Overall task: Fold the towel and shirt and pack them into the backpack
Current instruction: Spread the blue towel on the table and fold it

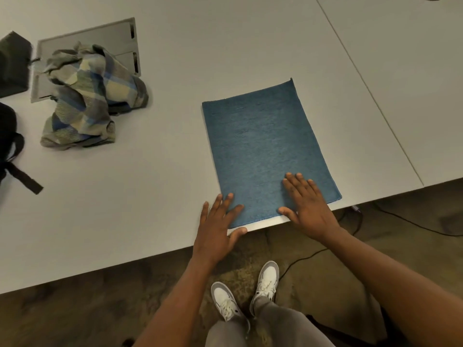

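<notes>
Grey table (160, 191): blue towel (263, 151) flat under both hands' straight fingers, left hand (216, 229) and right hand (307, 206) gripping nothing; crumpled plaid shirt (92, 96), black backpack (10, 146) far left of fingers

Blue towel (265, 146), plaid grey-blue-cream shirt (92, 96), white table (150, 196).

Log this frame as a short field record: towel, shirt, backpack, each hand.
towel: blue, flat rectangle near the table's front edge
shirt: plaid, crumpled heap, far left, unfolded
backpack: black, mostly cut off at the left frame edge
left hand: flat, fingers on the towel's near left corner
right hand: flat, pressing the towel's near right part
</notes>
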Motion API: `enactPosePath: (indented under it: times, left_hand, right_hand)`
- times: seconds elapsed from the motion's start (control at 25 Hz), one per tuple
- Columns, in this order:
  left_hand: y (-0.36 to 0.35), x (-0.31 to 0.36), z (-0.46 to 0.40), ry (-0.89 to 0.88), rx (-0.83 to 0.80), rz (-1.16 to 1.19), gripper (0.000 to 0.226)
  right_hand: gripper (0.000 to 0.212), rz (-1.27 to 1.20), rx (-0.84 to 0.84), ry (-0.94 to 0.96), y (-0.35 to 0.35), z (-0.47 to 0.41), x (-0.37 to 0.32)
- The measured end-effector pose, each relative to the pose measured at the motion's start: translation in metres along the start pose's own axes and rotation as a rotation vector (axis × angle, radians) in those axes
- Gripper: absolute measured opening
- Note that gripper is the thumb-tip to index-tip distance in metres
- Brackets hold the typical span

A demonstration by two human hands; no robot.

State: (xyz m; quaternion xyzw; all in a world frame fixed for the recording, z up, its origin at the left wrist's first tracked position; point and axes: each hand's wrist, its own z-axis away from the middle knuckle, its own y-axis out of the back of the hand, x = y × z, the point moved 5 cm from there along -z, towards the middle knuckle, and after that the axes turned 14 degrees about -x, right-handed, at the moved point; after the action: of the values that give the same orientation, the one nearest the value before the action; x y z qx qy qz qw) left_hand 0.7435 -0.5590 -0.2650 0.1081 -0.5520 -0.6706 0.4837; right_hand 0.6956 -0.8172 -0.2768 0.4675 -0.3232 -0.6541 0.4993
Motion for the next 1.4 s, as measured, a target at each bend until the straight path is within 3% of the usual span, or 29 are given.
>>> enactPosePath:
  times: [0.24, 0.4, 0.6, 0.76, 0.92, 1.04, 1.4]
  left_hand:
    - [0.013, 0.004, -0.006, 0.016, 0.141, 0.073, 0.027]
    - [0.025, 0.007, -0.009, 0.09, 0.19, 0.24, 0.027]
    - [0.05, 0.007, -0.016, 0.132, 0.276, 0.355, 0.01]
    - [0.073, 0.003, -0.026, 0.131, 0.375, 0.529, 0.013]
    - [0.099, -0.006, -0.044, 0.179, 0.522, 0.738, 0.012]
    - [0.113, -0.018, -0.06, 0.226, 0.59, 0.91, 0.011]
    - [0.147, -0.054, -0.126, 0.246, 0.508, 1.051, 0.028]
  right_hand:
    - [0.078, 0.034, 0.007, 0.111, 0.006, 0.008, -0.003]
    - [0.054, 0.049, 0.125, 0.097, 0.014, 0.004, -0.001]
    - [0.034, 0.032, 0.285, -0.032, 0.045, 0.006, 0.028]
    - [0.032, -0.274, 0.311, -0.256, 0.076, -0.003, 0.058]
    - [0.031, -0.685, 0.392, -0.195, 0.106, -0.022, 0.067]
    - [0.034, -0.936, 0.451, -0.285, 0.125, -0.038, 0.073]
    - [0.028, -1.024, 0.487, -0.364, 0.166, -0.116, 0.089]
